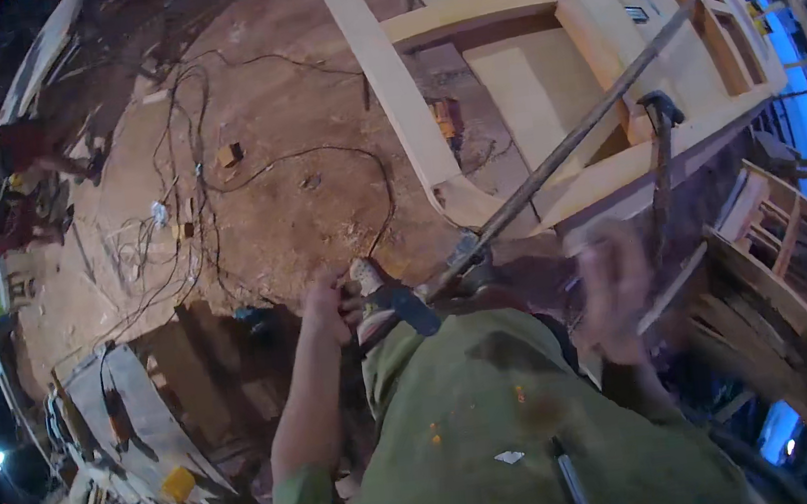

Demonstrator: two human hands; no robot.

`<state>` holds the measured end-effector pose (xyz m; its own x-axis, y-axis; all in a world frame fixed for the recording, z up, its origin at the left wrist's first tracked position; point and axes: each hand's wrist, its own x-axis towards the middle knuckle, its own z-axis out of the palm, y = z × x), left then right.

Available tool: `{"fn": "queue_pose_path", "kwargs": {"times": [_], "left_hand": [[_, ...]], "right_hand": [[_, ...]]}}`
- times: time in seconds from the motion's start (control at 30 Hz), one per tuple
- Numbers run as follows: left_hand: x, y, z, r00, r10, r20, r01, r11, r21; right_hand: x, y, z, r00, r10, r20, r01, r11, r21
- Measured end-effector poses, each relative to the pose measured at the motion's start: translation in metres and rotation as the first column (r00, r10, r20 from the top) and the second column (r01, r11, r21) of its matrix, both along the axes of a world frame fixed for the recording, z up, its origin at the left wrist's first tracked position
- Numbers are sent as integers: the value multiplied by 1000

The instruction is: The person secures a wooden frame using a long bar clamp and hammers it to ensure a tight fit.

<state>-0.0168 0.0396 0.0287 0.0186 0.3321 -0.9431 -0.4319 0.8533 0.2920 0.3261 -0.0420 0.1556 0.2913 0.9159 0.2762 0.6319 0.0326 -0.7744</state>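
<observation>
A long metal bar, likely a bar clamp (576,135), runs slantwise from in front of my body across a pale wooden frame (395,102) to the far right. My left hand (327,304) is beside its near end, fingers curled inward; what they hold, if anything, is hidden. A dark block-like end piece (415,311) lies just right of that hand. My right hand (614,287) is raised to the right of the bar, apart from it and smeared by motion. Beyond it, a hammer (658,110) rests with its head at the frame's near edge and its handle pointing down.
Black cables (202,166) snake over the dusty brown floor at left. Small wood offcuts (229,154) lie there. Boards and a yellow object (177,484) are stacked at near left. Another slatted wooden frame (787,255) stands at right. People (18,148) sit at far left.
</observation>
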Motion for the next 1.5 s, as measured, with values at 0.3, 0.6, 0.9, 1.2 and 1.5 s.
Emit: {"fn": "queue_pose_path", "kwargs": {"times": [0.3, 0.6, 0.9, 1.2, 1.5], "left_hand": [[-10, -15, -5, 968, 7, 252, -20, 998, 51], [-22, -18, -71, 927, -100, 362, 125, 991, -47], [-17, -7, -56, 647, -495, 580, 589, 807, 31], [-35, -50, -120, 644, -765, -12, 627, 519, 581], [-47, -42, -140, 969, -96, 226, 61, 985, 159]], "right_hand": [[-208, 5, -43, 438, 763, -475, -888, 451, -95], [-237, -6, -101, 695, 710, 113, -462, 561, -687], [-236, -5, -72, 724, 666, 180, -429, 639, -638], [-254, -1, -126, 250, 910, 331, -473, 413, -778], [-274, 18, -103, -25, 981, 191, -370, 168, -914]]}}
